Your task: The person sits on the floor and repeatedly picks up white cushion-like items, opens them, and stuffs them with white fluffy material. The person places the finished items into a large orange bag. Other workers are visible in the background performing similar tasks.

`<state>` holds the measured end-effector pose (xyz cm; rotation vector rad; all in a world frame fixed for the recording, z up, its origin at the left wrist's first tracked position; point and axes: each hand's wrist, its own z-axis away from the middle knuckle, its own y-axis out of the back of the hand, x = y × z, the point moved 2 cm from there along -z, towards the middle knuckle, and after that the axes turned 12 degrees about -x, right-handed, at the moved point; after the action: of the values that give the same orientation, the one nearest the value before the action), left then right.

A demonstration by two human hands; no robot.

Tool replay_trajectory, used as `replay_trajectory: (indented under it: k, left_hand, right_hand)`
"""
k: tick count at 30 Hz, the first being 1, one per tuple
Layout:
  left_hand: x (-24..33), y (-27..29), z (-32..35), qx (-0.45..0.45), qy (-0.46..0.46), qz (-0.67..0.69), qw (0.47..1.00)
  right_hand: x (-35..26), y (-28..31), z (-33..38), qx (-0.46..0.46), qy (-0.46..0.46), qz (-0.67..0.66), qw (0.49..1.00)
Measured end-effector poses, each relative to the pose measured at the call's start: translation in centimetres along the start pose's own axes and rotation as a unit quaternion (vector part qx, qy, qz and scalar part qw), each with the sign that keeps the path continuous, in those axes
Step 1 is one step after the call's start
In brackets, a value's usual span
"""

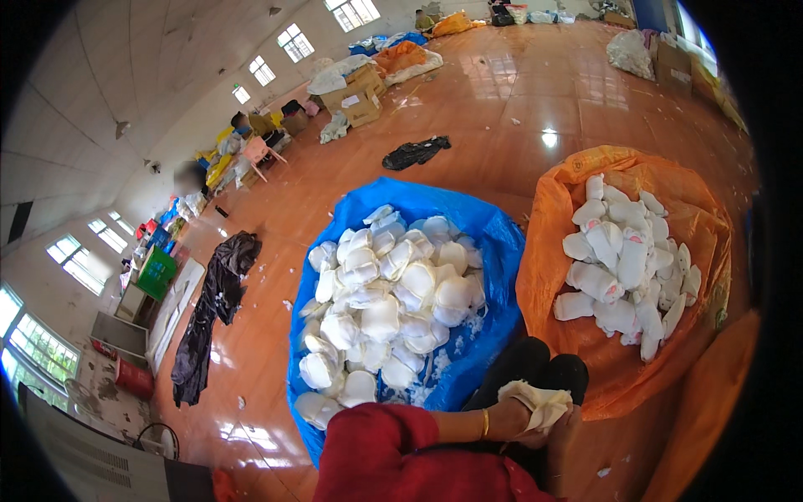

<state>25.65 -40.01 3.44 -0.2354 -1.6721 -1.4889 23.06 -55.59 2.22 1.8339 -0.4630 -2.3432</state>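
Note:
A soft cream-white padded fabric piece (539, 403) is held low in front of me, over my dark-clad knees. My left hand (508, 420), below a red sleeve and a gold bracelet, is closed on its left side. Against its lower right edge, my right hand (563, 431) is closed on the same piece; its fingers are partly hidden. Just left of my knees, a blue sack (493, 251) lies spread open under a heap of puffy white stuffed pieces (381, 318). An orange sack (548, 217) on the right holds long white stuffed pieces (619, 251), some with pink marks.
A black plastic bag (416, 153) and a dark crumpled sheet (217, 305) lie on the shiny reddish floor. Cardboard boxes (355, 96) and bundles stand farther back. At the left wall, people sit near a pink chair (259, 153). White fluff (439, 364) is scattered on the blue sack.

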Motion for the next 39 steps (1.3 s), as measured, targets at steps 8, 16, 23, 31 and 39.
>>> replay_trajectory:
  k: [8, 16, 23, 31, 39]
  left_hand:
    - [1.2, 0.2, 0.6, 0.126, 0.083, -0.156, 0.976]
    - [0.8, 2.1, 0.3, 0.052, 0.008, -0.172, 0.984]
    - [0.0, 3.9, -0.6, -0.042, -0.021, -0.235, 0.971]
    - [1.5, 2.0, 0.5, -0.006, 0.0, -0.342, 0.94]
    - [2.1, 2.4, -0.1, -0.105, 0.02, -0.184, 0.977]
  right_hand:
    - [7.9, -2.1, -1.2, 0.066, 0.046, 0.195, 0.977]
    - [1.9, -1.0, -0.3, 0.064, -0.069, 0.062, 0.994]
    - [3.2, -1.9, -0.6, 0.076, -0.036, 0.06, 0.995]
    - [0.1, -1.0, 0.2, 0.032, -0.006, 0.188, 0.982]
    - [0.1, -1.2, 1.0, -0.01, -0.122, 0.03, 0.992]
